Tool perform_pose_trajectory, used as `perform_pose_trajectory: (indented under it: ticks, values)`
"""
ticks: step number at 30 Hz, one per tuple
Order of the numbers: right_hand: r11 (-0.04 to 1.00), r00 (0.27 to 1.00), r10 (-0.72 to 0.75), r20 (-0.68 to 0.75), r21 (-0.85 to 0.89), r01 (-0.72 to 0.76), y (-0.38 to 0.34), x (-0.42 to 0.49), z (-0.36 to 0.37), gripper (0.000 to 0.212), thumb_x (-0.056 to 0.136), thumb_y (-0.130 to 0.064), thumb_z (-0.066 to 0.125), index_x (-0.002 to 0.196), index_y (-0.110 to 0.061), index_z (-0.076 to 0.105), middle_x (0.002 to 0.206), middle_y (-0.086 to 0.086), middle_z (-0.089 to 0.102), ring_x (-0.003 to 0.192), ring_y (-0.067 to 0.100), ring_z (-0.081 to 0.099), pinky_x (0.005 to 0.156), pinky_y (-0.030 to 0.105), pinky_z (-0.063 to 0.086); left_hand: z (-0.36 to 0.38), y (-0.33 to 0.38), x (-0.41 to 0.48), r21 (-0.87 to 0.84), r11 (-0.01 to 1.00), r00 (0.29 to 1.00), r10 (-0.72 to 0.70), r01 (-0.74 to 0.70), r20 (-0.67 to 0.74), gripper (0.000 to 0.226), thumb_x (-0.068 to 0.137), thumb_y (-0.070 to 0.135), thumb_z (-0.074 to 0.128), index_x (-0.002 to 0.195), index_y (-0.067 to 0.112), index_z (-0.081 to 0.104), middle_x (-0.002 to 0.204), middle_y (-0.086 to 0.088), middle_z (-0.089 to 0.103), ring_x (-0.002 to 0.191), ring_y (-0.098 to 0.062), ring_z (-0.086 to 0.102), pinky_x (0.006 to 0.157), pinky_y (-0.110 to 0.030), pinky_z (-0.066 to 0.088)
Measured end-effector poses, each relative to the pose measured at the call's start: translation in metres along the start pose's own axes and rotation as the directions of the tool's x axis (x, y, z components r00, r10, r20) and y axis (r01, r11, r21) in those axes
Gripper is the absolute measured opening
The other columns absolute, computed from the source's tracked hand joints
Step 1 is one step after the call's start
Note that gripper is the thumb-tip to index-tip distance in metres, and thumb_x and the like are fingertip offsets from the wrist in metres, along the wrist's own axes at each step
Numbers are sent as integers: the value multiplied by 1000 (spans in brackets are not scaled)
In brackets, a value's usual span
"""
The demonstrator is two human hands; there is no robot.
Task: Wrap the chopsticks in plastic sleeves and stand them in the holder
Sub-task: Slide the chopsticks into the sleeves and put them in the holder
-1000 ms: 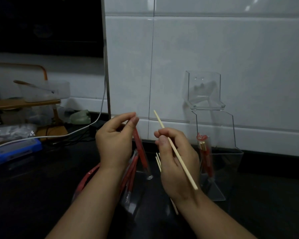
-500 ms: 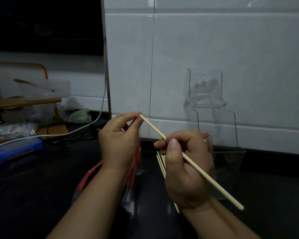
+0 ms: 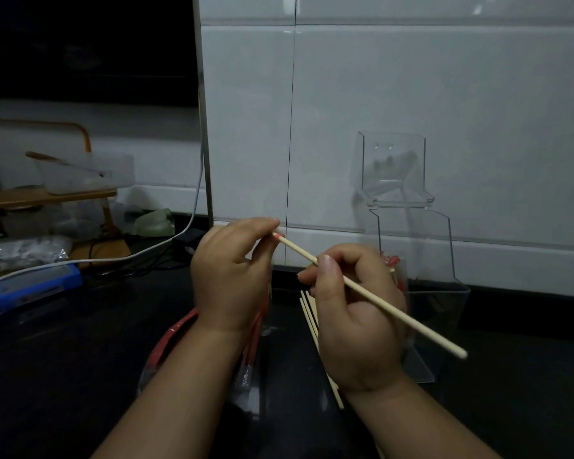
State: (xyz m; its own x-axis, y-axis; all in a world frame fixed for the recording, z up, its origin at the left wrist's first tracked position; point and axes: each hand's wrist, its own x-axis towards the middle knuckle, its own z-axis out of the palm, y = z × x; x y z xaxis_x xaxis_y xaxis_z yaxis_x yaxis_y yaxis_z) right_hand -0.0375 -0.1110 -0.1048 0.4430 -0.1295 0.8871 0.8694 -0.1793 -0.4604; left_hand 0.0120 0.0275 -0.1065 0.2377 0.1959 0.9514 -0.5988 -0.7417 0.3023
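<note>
A person's right hand (image 3: 355, 319) is gripping a bare wooden chopstick (image 3: 395, 313) between thumb and curled fingers, angling it up and to the left over a black countertop (image 3: 80, 376). Its tip is meeting the left hand (image 3: 229, 279), whose thumb and fingertips are pinching the mouth of a red-and-clear plastic sleeve (image 3: 267, 309) – the rest of the sleeve is hanging down behind the palm. Whether the tip is already entering the sleeve cannot be told; a trace of red is showing right at the tip.

Beneath the left wrist, a heap of spare sleeves (image 3: 169, 342) is lying on the counter, and loose chopsticks (image 3: 307, 309) are resting between the two hands. Just behind the right hand, a clear acrylic holder (image 3: 421, 256) is standing against the white tiled wall (image 3: 411, 77) with its lid tipped back – a few wrapped chopsticks (image 3: 393, 261) are standing inside it. At far left, a white cable (image 3: 146, 255) is trailing past a blue box (image 3: 34, 284).
</note>
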Motion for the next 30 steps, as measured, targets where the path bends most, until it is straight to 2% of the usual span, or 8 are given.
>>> perform_pose_trajectory:
  ticks: [5,7,11,14,17,20,26,30]
  values:
    - [999,999,36,-10,37,-36,1,3,0,8,96,-30,53,88,-30,56,75,-8,64,71,12,64,64,25,52,1,0,-2,79,981,984,179,-179,9,25,98,32,60,101,15,78,101,2,75,91,-15,66,86,-19,39]
    - [999,1000,1,-6,39,-1,-1,4,0,8,96,-31,55,88,-32,57,78,-10,64,75,11,66,67,22,51,0,1,0,82,978,982,191,-191,-3,20,96,28,65,100,14,78,99,-2,74,87,-23,67,86,-19,38]
    - [999,998,-52,20,2,52,-2,5,0,3,94,-28,59,93,-30,60,82,-19,61,76,-1,63,68,10,46,-3,4,-2,98,972,975,218,-214,-33,18,92,22,70,101,10,78,85,-12,64,74,-31,58,69,-33,44]
    - [996,996,-80,35,-45,82,0,3,0,5,93,-29,62,98,-27,62,82,-19,61,75,-1,62,66,12,46,-3,5,-4,111,957,961,274,-269,-34,16,92,14,70,104,5,77,77,-14,62,68,-30,57,61,-41,46]
    - [997,997,-62,48,42,60,-2,-1,-1,24,95,-48,55,110,-29,55,82,-11,59,68,8,61,59,22,49,-3,3,-4,132,968,973,223,-213,-65,16,94,15,69,104,6,77,79,-12,66,69,-28,61,62,-40,49]
    - [984,994,-110,9,143,107,-5,-4,-4,27,98,-59,39,109,-38,51,73,-4,51,60,13,52,53,30,43,-2,-2,-3,179,978,988,128,-111,-83,19,94,22,66,103,9,78,82,-8,69,72,-25,64,67,-33,49]
    - [980,981,-194,0,41,194,-3,-5,-8,43,105,-47,24,101,-20,58,77,-9,55,70,3,56,62,20,44,0,-6,-3,229,971,994,-49,70,-98,23,89,26,62,101,15,78,84,-2,69,73,-14,58,66,-15,31]
    - [985,984,-172,36,12,172,-2,-7,-8,38,106,-42,28,104,-21,59,81,-10,57,73,6,60,62,26,49,-1,-3,-3,227,973,996,-28,45,-80,25,90,27,60,101,15,78,85,-2,70,72,-20,63,67,-22,41]
